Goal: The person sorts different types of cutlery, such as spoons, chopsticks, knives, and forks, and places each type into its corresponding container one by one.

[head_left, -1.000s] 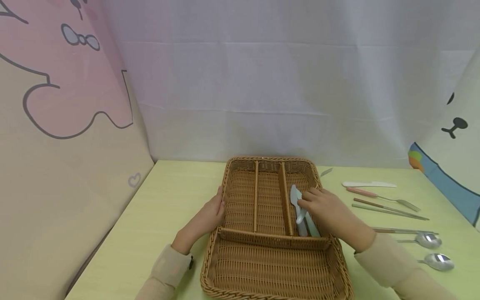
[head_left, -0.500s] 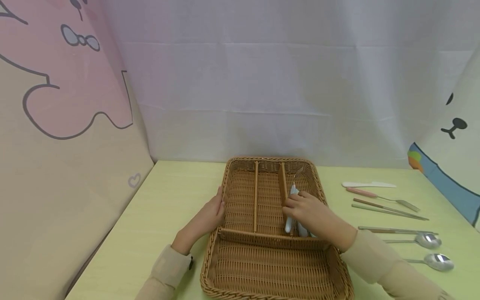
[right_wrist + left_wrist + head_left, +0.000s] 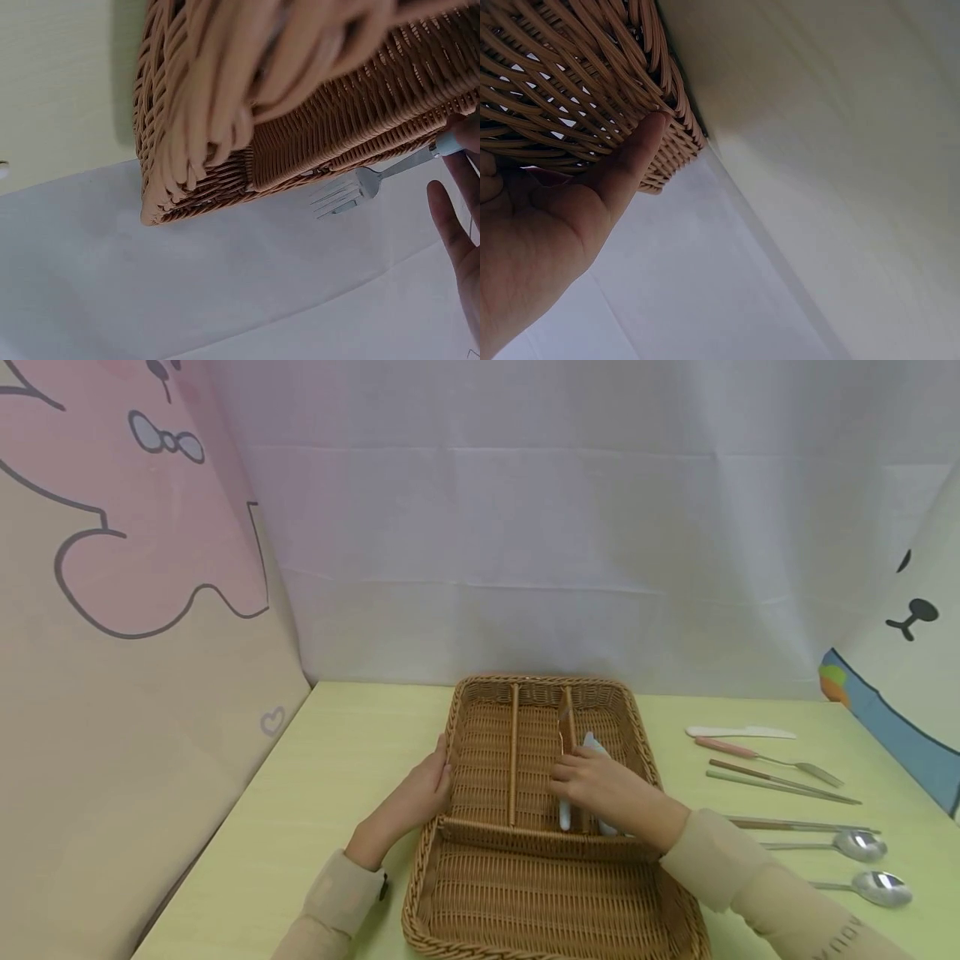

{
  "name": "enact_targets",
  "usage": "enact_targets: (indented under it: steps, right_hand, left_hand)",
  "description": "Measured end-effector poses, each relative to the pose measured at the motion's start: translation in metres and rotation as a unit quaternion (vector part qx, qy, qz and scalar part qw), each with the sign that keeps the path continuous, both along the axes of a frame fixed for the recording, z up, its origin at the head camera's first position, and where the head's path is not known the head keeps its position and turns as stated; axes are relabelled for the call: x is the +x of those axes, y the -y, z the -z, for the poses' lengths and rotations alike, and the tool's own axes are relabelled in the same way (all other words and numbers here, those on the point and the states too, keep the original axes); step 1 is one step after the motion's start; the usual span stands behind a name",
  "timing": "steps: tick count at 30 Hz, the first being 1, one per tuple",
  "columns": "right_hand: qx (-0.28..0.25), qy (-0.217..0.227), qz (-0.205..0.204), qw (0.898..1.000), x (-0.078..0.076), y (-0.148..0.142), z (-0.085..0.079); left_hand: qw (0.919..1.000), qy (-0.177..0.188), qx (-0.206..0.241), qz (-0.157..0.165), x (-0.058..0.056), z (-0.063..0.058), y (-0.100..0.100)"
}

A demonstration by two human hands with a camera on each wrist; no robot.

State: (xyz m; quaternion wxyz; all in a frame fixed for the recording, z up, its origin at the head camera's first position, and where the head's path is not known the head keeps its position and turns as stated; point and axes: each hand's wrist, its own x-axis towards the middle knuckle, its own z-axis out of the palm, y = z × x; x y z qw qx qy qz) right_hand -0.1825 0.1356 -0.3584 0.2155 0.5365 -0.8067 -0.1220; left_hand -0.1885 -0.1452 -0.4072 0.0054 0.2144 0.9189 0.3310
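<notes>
A brown wicker basket (image 3: pixel 547 893) with compartments stands on the table. My left hand (image 3: pixel 416 789) rests along its left side; in the left wrist view a finger (image 3: pixel 634 154) lies straight against the outer wall. My right hand (image 3: pixel 603 785) pinches a fork (image 3: pixel 367 181) by its light blue handle (image 3: pixel 565 814). In the head view the fork is above the back middle compartment, beside the divider (image 3: pixel 567 714), tines towards the back. Under my right hand, in the back right compartment, lies a pale blue knife (image 3: pixel 592 743), partly hidden.
Right of the basket on the yellow table (image 3: pixel 360 727) lie a white knife (image 3: pixel 738 732), a pink-handled fork (image 3: pixel 727 747), chopsticks (image 3: pixel 780 783) and two spoons (image 3: pixel 858 845). A white cloth (image 3: pixel 465 527) hangs behind the table.
My right hand has carried the fork left from the basket's right side, over the back right compartment, to the middle one. My left hand has stayed at the basket's left side.
</notes>
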Motion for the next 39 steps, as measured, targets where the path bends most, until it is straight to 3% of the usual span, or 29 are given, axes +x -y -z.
enact_targets:
  steps: [13,28,39]
  right_hand:
    - [0.039,0.055,0.014,0.998,-0.011,0.006,0.007]
    - [0.064,0.045,0.018,0.997,-0.013,0.011,0.014]
    - [0.063,0.123,0.046,0.989,-0.011,0.013,0.014]
  left_hand:
    - [1.0000,-0.002,0.003,0.001,-0.001,0.004,0.001]
    - [1.0000,-0.007,0.001,-0.006,0.000,0.003,0.000]
    - [0.9999,-0.008,0.007,-0.003,0.001,0.001,0.001]
